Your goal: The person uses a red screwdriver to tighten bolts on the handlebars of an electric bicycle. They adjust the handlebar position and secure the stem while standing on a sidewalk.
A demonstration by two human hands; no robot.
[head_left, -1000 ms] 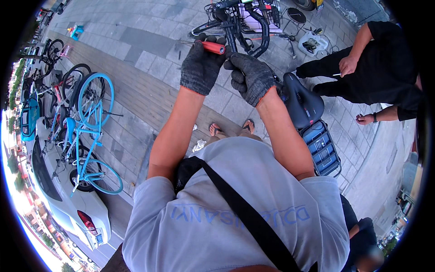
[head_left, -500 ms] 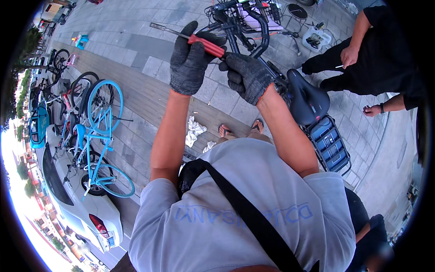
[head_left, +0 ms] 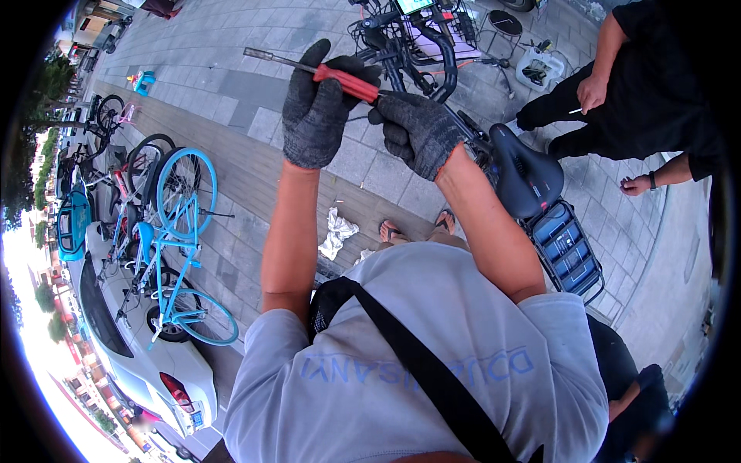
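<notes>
Beside one right hand [head_left: 417, 133], one left hand [head_left: 314, 123] holds one red-handled tool [head_left: 347, 82].

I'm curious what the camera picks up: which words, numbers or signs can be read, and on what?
Shirt: large blue letters, partly under the strap; I'll leave them uncopied.
Saddle: small marking, too small to read.
Car plate: too small to read.
Display: lit, too small to read.
Screwdriver: no lettering visible.

A light-blue bicycle [head_left: 178, 244] stands beside a white car [head_left: 164, 359]; a crumpled white scrap [head_left: 336, 234] lies on paving [head_left: 189, 62].
</notes>
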